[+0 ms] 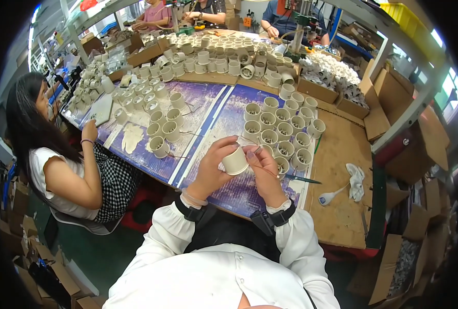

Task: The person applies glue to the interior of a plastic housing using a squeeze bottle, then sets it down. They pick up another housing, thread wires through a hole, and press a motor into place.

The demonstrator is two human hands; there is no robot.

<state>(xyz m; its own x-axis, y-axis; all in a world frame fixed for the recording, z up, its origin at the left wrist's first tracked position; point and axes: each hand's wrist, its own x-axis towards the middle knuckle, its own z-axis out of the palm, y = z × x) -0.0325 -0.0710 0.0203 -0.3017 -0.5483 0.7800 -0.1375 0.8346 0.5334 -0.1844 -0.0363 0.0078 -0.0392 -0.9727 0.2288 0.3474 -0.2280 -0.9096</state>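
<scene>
Above the purple-covered table I hold a cream cylindrical cup (235, 161), tilted with its side toward me. My left hand (213, 167) wraps round its left side. My right hand (265, 172) is closed at the cup's upper right rim, its fingers pinched; a thin wire seems to show there, but I cannot make out what they grip. Just beyond and to the right stand several rows of similar cups (284, 129) with small metal parts inside. Left of my hands, more cups (159, 147) have thin wires sticking out.
Green-handled tweezers (302, 178) lie right of my right hand. A white bulb-shaped thing (327, 198) and a crumpled white cloth (356, 183) rest on brown board. A co-worker (59, 149) sits at left; others work across the table. Cardboard boxes (316, 88) hold parts at far right.
</scene>
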